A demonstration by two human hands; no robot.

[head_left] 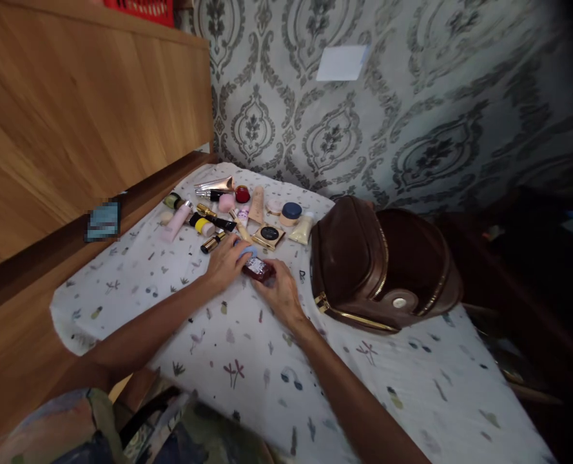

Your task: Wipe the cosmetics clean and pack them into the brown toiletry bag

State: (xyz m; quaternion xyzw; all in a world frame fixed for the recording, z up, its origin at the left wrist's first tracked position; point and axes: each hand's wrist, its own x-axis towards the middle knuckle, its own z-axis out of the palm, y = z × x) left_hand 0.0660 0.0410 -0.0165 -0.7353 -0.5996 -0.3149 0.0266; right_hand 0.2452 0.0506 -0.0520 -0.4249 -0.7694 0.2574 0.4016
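My right hand (282,291) is closed round one end of a small dark red bottle (259,269) with a white label, held low over the cloth. At its other end, my left hand (224,263) has its fingers bent onto a light-blue round piece (248,249). Whether that blue piece is joined to the bottle cannot be seen. Just beyond my hands lie a black and gold tube (213,242), a gold-rimmed compact (269,236) and a slim beige tube (240,225).
A brown leather bag (349,258) with gold zips stands open at the right. Several cosmetics, including a pink tube (176,221), a blue-lidded jar (291,214) and a cream tube (301,229), lie on the patterned cloth (267,361). A wooden panel (93,129) borders the left.
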